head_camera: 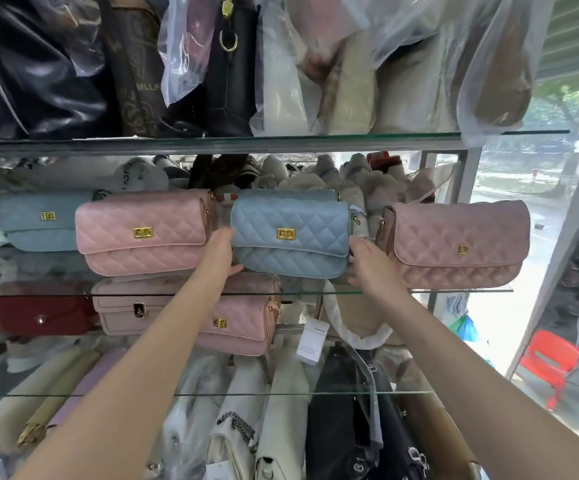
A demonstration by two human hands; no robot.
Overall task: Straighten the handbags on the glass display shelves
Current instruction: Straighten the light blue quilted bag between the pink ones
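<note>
A light blue quilted handbag (291, 237) with a gold clasp stands upright in the middle of the glass shelf (454, 291). My left hand (220, 252) grips its left end and my right hand (367, 263) grips its right end. A pink quilted handbag (142, 233) stands just to its left, close to my left hand. A dusty pink quilted handbag (454, 244) stands to its right, tilted slightly. Another light blue handbag (35, 220) sits at the far left, partly hidden behind the pink one.
The shelf above (212, 140) holds dark leather bags and bags wrapped in plastic. Below, a pink quilted bag (239, 320), a pale pink bag (129, 310) and a red bag (39, 315) sit under the glass. White and black bags fill the lowest level. A red stool (547, 362) stands outside at right.
</note>
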